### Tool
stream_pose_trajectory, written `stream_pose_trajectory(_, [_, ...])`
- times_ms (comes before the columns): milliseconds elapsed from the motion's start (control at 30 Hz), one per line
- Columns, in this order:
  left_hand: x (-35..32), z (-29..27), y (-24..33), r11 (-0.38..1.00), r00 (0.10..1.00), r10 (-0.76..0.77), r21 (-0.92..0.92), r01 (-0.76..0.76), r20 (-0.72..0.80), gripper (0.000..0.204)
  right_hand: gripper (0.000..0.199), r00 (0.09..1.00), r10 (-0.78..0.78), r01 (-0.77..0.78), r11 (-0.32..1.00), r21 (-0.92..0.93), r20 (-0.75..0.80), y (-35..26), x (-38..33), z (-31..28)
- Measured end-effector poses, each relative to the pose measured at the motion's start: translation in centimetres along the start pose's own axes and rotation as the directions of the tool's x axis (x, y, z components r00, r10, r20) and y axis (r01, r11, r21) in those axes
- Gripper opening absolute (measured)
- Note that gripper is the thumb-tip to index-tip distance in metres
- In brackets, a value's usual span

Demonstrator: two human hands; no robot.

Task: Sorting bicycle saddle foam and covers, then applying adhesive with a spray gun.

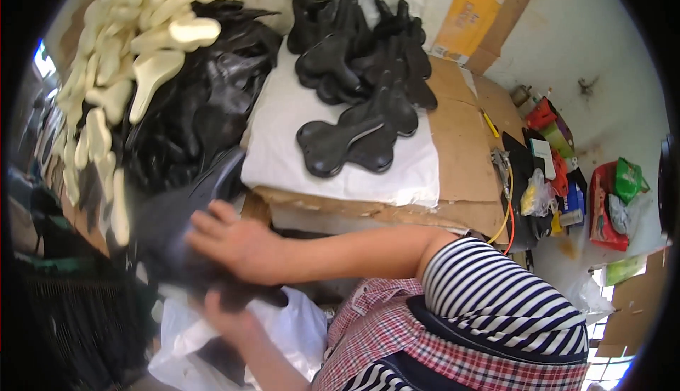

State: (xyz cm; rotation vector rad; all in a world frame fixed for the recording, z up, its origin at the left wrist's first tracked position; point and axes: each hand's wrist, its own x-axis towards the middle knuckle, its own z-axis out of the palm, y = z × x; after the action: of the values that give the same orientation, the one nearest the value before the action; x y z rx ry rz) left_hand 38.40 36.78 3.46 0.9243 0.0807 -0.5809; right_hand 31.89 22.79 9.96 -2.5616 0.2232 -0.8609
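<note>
A black, saddle-shaped piece [166, 224], smeared by motion, is between my hands at the left, in front of the work table. It looks like a bicycle saddle cover. From the right, my right hand [241, 246] reaches across and lies over its upper face, fingers spread and bent against it. Lower down, my left hand [227, 316] grips its near end; the piece partly hides those fingers. Finished-looking black bicycle saddles [347, 143] lie heaped on a white cloth [276, 157] beyond my right forearm.
Cream foam saddle pads [156, 76] are piled at the far left beside shiny black covers [227, 86]. A white plastic bag [301, 320] lies below my hands. Cardboard [464, 136] covers the table's right side, holding a yellow cutter [490, 123]. Bags and small tools crowd the right.
</note>
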Motion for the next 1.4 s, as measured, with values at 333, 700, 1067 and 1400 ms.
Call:
stream_pose_trajectory(333, [6.0,39.1,-24.1,0.853,0.739,-0.157,-0.287,0.436,0.655,0.062,0.055,0.987,-0.161,0.127,0.822,-0.556,-0.012,29.3,2.6,-29.7])
stream_pose_trajectory(700, [5.9,28.8,-24.3,0.858,0.866,-0.390,0.465,0.219,0.313,0.043,0.057,0.970,0.226,-0.241,0.862,-0.445,-0.089,49.3,-7.1,-37.4])
stream_pose_trajectory(1067, [-3.4,-12.8,2.8,0.875,0.733,0.257,0.474,0.101,-0.630,0.035,0.029,0.911,0.411,-0.387,0.885,0.259,-0.042,36.1,-3.3,-20.9])
stream_pose_trajectory(1400, [-5.8,-29.1,-0.4,0.290,0.813,-0.382,0.778,0.558,-0.440,0.021,0.030,0.768,-0.343,-0.188,0.687,0.702,0.541,-8.1,-8.8,22.7])
